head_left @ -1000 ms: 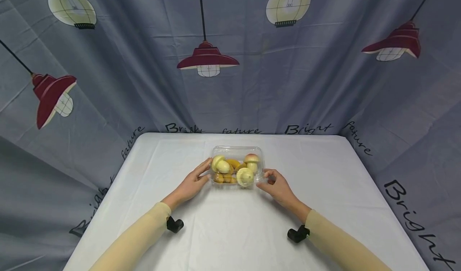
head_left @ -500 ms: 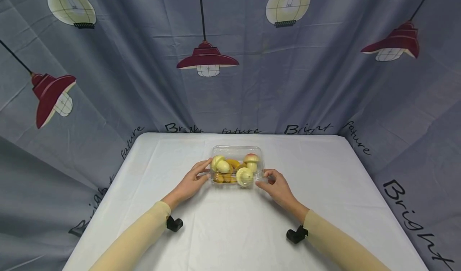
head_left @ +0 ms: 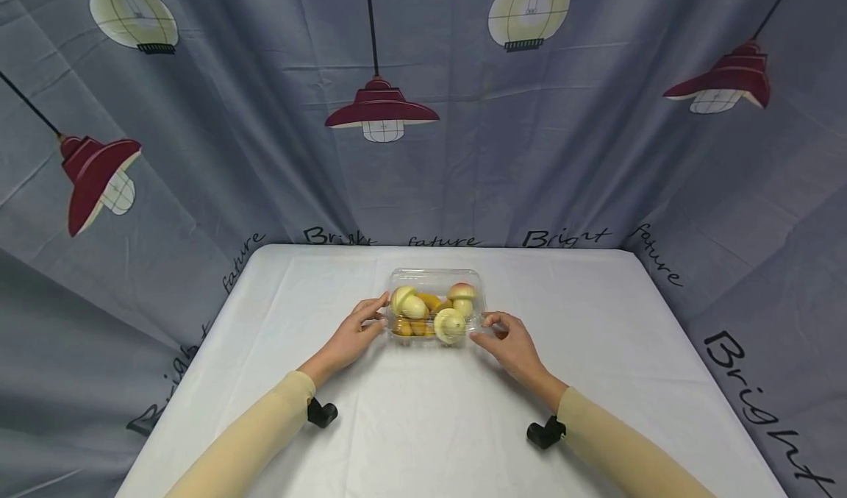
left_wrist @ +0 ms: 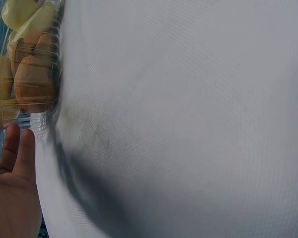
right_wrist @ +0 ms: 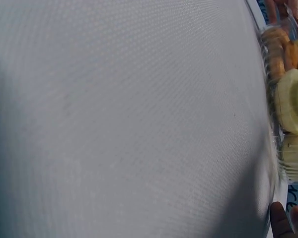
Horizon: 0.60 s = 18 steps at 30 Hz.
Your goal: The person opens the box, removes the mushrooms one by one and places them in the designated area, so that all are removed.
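A clear plastic food box point(head_left: 437, 276) sits on the white table, filled with pale yellow-green rounded pieces point(head_left: 450, 325) and orange-brown pieces point(head_left: 418, 327). One rounded piece point(head_left: 462, 290) has a reddish top. What kind of food they are is unclear. Against the box's left side lies my left hand point(head_left: 352, 336), its fingers nearly straight. My right hand point(head_left: 513, 345) is at the right side, fingers loosely bent and thumb near the front right corner. In the left wrist view, the left fingertips point(left_wrist: 27, 135) reach the box edge. The right wrist view crops most of the right hand point(right_wrist: 293, 223).
White cloth covers the table point(head_left: 423, 417). Behind and beside it hangs a grey-blue curtain point(head_left: 423, 182) printed with lamps and lettering. A black camera mount point(head_left: 321, 413) is on the left wrist, another mount point(head_left: 546, 432) on the right.
A pale rounded piece at the left of the box has shifted slightly to the right. Both hands stay at the box's sides, and the box stays in about the same place.
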Motion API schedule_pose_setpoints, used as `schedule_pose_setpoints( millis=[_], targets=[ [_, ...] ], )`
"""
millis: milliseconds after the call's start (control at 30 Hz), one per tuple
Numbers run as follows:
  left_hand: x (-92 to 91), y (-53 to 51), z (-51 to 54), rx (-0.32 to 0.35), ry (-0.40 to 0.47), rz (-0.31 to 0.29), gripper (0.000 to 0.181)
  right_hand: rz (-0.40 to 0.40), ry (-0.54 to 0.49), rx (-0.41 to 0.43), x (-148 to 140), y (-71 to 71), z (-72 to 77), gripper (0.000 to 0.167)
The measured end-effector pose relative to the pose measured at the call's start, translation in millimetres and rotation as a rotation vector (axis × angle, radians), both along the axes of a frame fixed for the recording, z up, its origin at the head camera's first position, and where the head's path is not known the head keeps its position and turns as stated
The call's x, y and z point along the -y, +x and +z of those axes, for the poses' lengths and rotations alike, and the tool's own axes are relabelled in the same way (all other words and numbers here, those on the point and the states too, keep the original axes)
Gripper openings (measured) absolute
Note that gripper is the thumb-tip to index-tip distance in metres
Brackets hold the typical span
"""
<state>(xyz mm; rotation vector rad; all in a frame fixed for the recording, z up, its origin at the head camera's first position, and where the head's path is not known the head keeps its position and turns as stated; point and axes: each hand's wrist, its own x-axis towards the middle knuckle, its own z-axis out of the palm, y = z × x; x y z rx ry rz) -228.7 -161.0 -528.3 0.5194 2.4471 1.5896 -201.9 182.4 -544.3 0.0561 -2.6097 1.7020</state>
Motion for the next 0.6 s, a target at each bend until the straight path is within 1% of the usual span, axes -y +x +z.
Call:
schedule_pose_setpoints(
  millis=[100, 200, 300, 367, 500, 533, 600],
  targets=[
    [-0.3, -0.5, 0.0, -0.003, -0.009, -0.007, 0.056, -0.023, -0.004, -0.018, 0.2, -1.6, 0.9, 0.028],
    [-0.5, -0.9, -0.7, 0.001, -0.019, -0.009, 0.053, -0.034, -0.008, -0.037, 0.4, -2.9, 2.0, 0.036],
    [-0.9, -0.9, -1.3, -0.002, -0.026, -0.004, 0.053, -0.022, 0.001, -0.035, -0.5, -2.9, 1.8, 0.04],
    [-1.3, -0.6, -0.9, -0.002, -0.028, -0.001, 0.054, -0.016, -0.001, -0.022, -1.2, -2.0, 1.3, 0.037],
    [-1.6, -0.2, 0.8, -0.002, -0.019, -0.003, 0.054, -0.002, -0.003, 0.012, -3.2, -0.4, 0.0, 0.023],
    [-1.7, 0.0, 1.2, -0.005, -0.015, -0.004, 0.054, 0.002, -0.017, 0.019, -4.3, -0.3, -0.6, 0.022],
    [-1.9, 0.1, 1.6, -0.01, -0.008, -0.005, 0.054, 0.009, -0.05, 0.021, -7.7, -0.6, -1.9, 0.028]
  ],
)
